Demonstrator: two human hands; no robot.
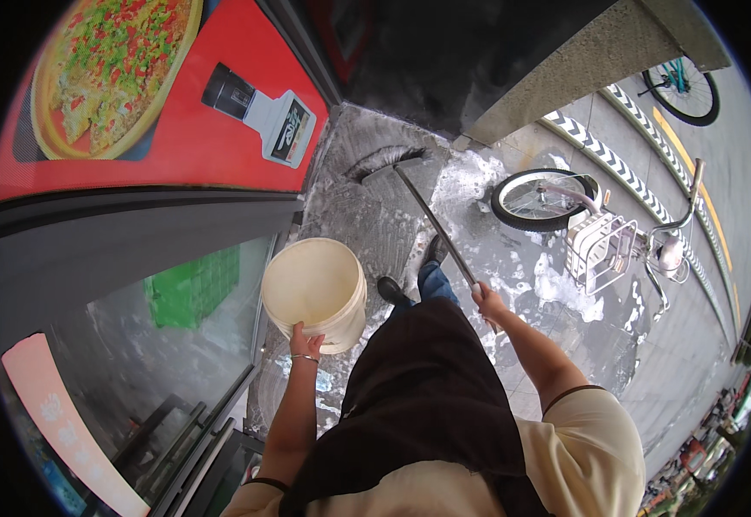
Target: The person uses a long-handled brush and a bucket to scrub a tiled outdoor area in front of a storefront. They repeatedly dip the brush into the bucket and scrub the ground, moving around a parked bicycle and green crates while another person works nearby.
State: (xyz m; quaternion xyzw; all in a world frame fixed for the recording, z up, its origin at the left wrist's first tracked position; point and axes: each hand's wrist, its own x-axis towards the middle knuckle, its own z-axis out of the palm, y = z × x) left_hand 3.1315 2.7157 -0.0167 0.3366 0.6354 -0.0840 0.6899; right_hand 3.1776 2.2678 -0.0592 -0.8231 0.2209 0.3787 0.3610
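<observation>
My left hand (306, 344) grips the rim of a cream plastic bucket (343, 323), which is tilted so that its bare inside faces up toward me. My right hand (490, 304) is closed around the upper end of a metal broom handle (435, 223). At the far end of that handle, a wide dark-bristled broom head (385, 163) rests on the wet pavement (375, 213). White soap suds (560, 291) lie in patches on the ground, mostly to the right of my feet.
A bicycle with a white basket (598, 249) stands close on the right. A red food poster (233, 136) and a glass front (220, 349) line the left side. Ahead is a concrete pillar (556, 64). Striped kerb strips (608, 161) run beyond the bicycle.
</observation>
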